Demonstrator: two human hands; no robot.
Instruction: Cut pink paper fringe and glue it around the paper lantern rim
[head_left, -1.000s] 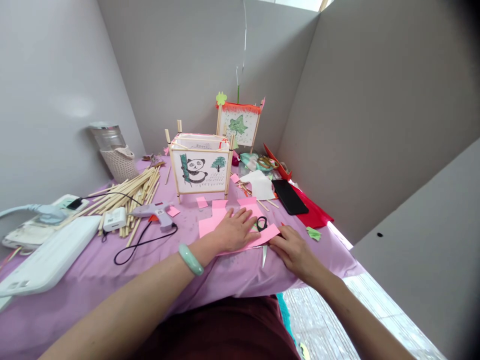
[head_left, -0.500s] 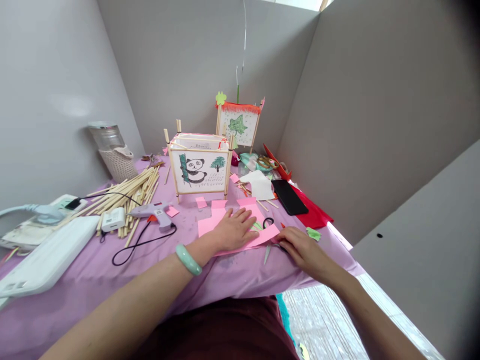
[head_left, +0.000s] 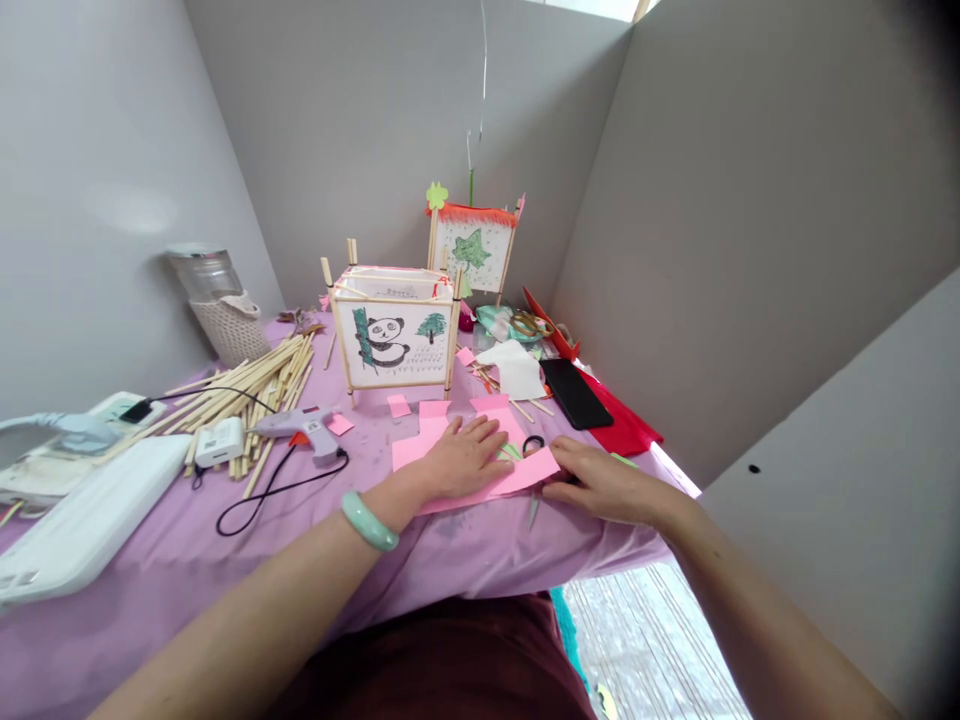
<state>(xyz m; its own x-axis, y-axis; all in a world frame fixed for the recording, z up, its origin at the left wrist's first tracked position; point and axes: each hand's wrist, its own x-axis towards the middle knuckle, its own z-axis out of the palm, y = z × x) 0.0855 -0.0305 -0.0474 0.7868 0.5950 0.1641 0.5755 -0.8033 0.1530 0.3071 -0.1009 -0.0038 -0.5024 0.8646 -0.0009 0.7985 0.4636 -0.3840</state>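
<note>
A sheet of pink paper (head_left: 409,452) with cut flaps lies at the table's front. My left hand (head_left: 466,458) rests flat on it, fingers spread, a pale green bangle (head_left: 370,521) on the wrist. At the sheet's right end, my right hand (head_left: 592,482) has finger and thumb around the folded corner; its fingertips are partly hidden. Scissors (head_left: 533,512) lie partly beneath the paper and right hand, one blade poking out in front. A black ring (head_left: 533,443) shows beside the sheet's upper edge. Thin green strips (head_left: 511,452) lie by my left fingertips.
Behind the paper stands a stick-framed panda lantern (head_left: 401,342), with a leaf lantern (head_left: 471,250) farther back. Leftward are a glue gun (head_left: 304,428), wooden sticks (head_left: 274,372), a charger (head_left: 219,441) and a jar (head_left: 217,300). A black phone (head_left: 576,393) lies to the right.
My right hand has shifted slightly left and closer to the paper's corner, covering the red tip and most of the green scrap beside it. My left hand stays flat on the paper.
</note>
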